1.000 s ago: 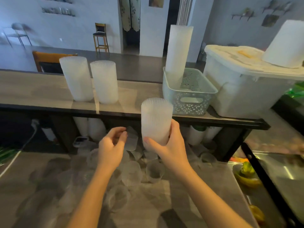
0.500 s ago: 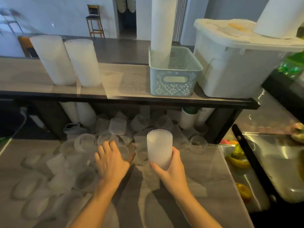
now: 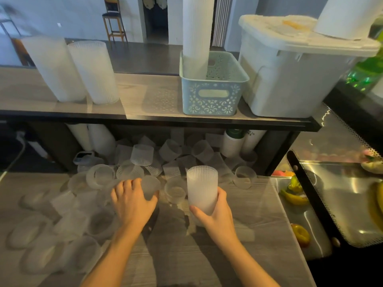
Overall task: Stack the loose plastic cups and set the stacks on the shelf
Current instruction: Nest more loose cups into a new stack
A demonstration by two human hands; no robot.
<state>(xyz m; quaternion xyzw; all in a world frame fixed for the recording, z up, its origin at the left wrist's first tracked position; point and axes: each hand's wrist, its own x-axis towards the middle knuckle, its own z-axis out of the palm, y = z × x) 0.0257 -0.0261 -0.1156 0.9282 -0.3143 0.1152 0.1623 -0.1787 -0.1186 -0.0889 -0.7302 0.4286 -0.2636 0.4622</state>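
My right hand (image 3: pixel 213 214) grips a short stack of frosted ribbed cups (image 3: pixel 202 187), held upside down just above the counter. My left hand (image 3: pixel 131 201) reaches over the pile of loose cups, its fingers and thumb curled round one loose cup (image 3: pixel 150 188) lying there. Several loose cups (image 3: pixel 143 155) lie scattered on the counter and under the shelf. On the shelf (image 3: pixel 149 108) stand two tall cup stacks (image 3: pixel 93 73) at the left. A third tall stack (image 3: pixel 196 36) rises from a pale green basket (image 3: pixel 213 96).
A large white lidded bin (image 3: pixel 290 79) fills the shelf's right end, with a white roll on top. Right of the counter lies a glass display case (image 3: pixel 335 204) with fruit inside. White bottles (image 3: pixel 234 143) stand under the shelf. A phone-like device (image 3: pixel 83 158) sits by the cups.
The right hand has lowered the cup stack from shelf height down to the counter. The left hand has moved down onto the loose cups and closed on one. The view tilted downward.
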